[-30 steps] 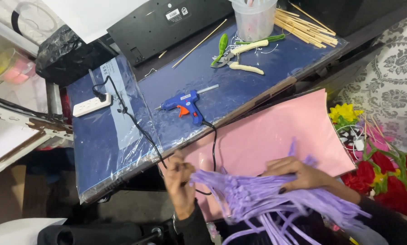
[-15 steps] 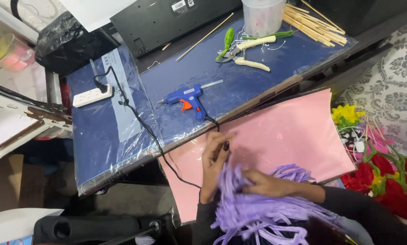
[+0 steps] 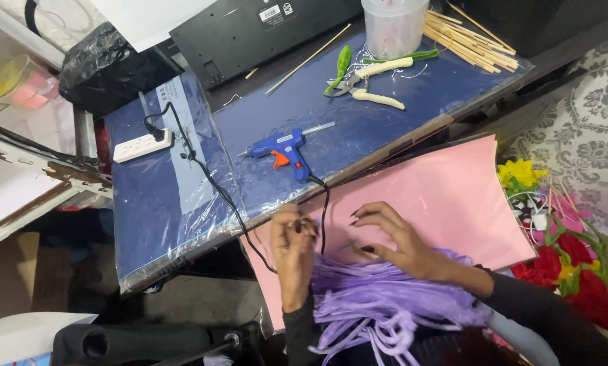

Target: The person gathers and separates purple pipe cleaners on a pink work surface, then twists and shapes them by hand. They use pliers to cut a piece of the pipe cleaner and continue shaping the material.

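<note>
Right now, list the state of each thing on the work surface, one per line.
Glue gun: lying on its side, cord attached.
Power strip: one plug in.
Pliers: lying flat.
Purple strips: bunched, under both hands.
Left hand: pinching the bundle's end.
Right hand: fingers spread on strips.

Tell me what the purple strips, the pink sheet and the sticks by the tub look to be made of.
Purple strips: probably craft foam or felt, matte; they droop in soft, limp loops under both hands. Pink sheet: likely thin foam or stiff paper, matte, lying smooth with one edge curving up. Sticks: pale, thin and straight, like wood or bamboo skewers, unpainted.
</note>
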